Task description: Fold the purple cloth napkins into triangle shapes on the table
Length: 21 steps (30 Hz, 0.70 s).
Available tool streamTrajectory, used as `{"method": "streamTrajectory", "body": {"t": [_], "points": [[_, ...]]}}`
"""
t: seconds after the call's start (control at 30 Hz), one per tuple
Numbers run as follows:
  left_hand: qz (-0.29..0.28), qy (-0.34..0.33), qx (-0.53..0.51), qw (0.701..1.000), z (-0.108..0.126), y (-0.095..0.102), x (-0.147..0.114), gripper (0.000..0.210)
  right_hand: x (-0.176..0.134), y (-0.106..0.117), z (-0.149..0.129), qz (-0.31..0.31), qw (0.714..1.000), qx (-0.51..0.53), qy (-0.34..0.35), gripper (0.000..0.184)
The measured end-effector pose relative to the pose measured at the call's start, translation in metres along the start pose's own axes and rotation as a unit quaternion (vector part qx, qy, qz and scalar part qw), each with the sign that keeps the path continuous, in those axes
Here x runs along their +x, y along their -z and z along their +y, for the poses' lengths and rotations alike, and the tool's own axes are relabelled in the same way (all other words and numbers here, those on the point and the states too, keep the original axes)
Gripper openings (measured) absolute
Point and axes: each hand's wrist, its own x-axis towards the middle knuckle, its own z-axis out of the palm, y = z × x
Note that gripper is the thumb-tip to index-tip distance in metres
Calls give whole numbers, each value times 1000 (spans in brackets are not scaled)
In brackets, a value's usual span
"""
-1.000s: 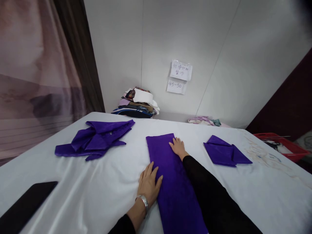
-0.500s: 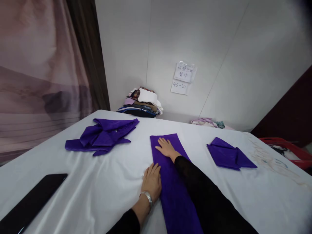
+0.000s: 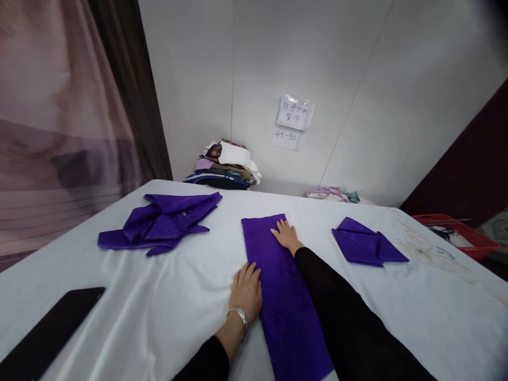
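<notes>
got purple strip [image 3: 283, 296] flat on table [image 3: 190, 301], with right hand [image 3: 287, 236] on strip's far right edge, fingers slightly apart, left hand [image 3: 246, 292] at strip's left edge, fingers nearly together, plus folded purple cloth [image 3: 361, 246] right of strip and bunched purple cloth [image 3: 162, 226] left of strip.

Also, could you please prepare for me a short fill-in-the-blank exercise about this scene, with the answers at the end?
1. The right hand rests on a long cloth strip whose colour is ____.
2. The left hand, with a silver bracelet at its wrist, lies at the strip's ____ long edge.
3. The lower paper on the wall reads 45-____.

Missing words: purple; left; 50.
</notes>
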Motion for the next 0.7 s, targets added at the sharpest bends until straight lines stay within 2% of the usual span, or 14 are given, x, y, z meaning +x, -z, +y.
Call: {"method": "streamTrajectory", "body": {"t": [0.07,0.17,0.23,0.3,0.37,0.47,0.6,0.67,0.7], "points": [[0,-2,4,1000,1,1,1,40,-15,0,3,6,1000,-2,7,69],[-3,-2,16,1000,1,2,2,41,-63,-16,-12,15,990,14,142,66],[-7,-11,23,1000,-1,3,4,41,-103,-30,-24,-13,972,45,230,61],[-7,-24,30,999,-3,2,5,42,-139,-39,-28,-20,962,71,265,61],[1,-32,41,999,-5,2,8,40,-166,-39,-16,-16,961,74,266,66],[15,-42,60,997,-7,0,11,39,-192,-29,31,-5,980,54,191,69],[20,-51,76,996,-7,1,12,40,-224,-18,101,26,999,27,-19,65],[19,-48,78,996,-7,2,13,40,-245,-19,114,48,995,24,-87,64],[16,-45,77,996,-7,2,13,40,-256,-21,112,58,993,28,-95,63]]}}
